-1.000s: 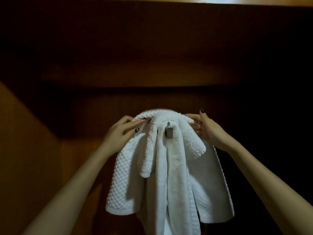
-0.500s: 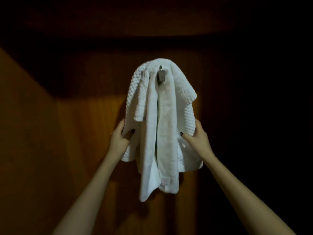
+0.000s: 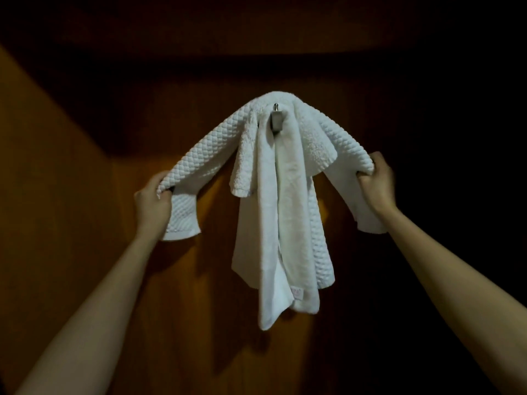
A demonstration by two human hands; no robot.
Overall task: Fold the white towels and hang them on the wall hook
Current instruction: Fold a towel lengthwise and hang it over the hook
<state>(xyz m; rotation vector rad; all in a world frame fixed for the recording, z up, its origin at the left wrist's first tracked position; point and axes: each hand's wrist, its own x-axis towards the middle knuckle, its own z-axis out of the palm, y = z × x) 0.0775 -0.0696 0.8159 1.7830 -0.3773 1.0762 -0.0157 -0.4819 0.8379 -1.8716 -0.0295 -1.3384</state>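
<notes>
Both hands, left (image 3: 152, 199) and right (image 3: 376, 182), now spread the waffle towel (image 3: 199, 158) sideways off the hook (image 3: 276, 118); probably evening the drape.

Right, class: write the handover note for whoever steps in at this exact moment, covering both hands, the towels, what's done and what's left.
Left hand: shut on the waffle towel's left end, pulled outward.
Right hand: shut on its right end.
Towels: the waffle one and a smooth towel both drape over the wall hook.
Done: both hung.
Left: probably let the ends drop and straighten them.
</notes>
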